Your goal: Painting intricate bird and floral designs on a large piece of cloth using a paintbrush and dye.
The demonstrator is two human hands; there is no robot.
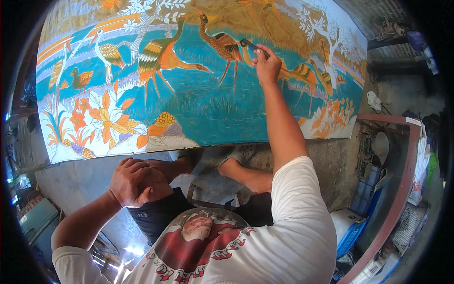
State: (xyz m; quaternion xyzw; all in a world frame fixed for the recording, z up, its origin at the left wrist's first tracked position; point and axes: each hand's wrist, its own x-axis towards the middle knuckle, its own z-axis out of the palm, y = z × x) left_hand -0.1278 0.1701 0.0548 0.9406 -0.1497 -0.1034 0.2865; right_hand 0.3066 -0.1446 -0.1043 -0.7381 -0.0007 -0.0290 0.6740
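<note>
1. Grips a slim, dark brush-like tool [249,44] in the right hand [267,66], with thumb and fingers closed on the shaft.
2. Aims the tip up and leftward at the tail feathers of a brown crane [222,45]; cannot tell whether actually touching the paint.
3. Has the wide painted panel [203,128] directly in front, spanning the upper view, with a lower edge above the feet.
4. Stretches the right arm over that lower edge, toward the panel's middle.
5. Rests the left hand [130,182] on the bent left knee [160,182], with fingers loosely bent and unclenched, well apart from the tool.
6. Shows on the panel turquoise water, several long-legged birds and orange flowers [108,124], plus a white tree [331,35] at the right.
7. Wears a white shirt [302,213] with a red print, dark shorts [151,222] and 2 pale clogs [243,152].
8. Includes, at far right, a reddish-brown frame [412,161] near a blue object [350,241] too partly hidden to identify.
</note>
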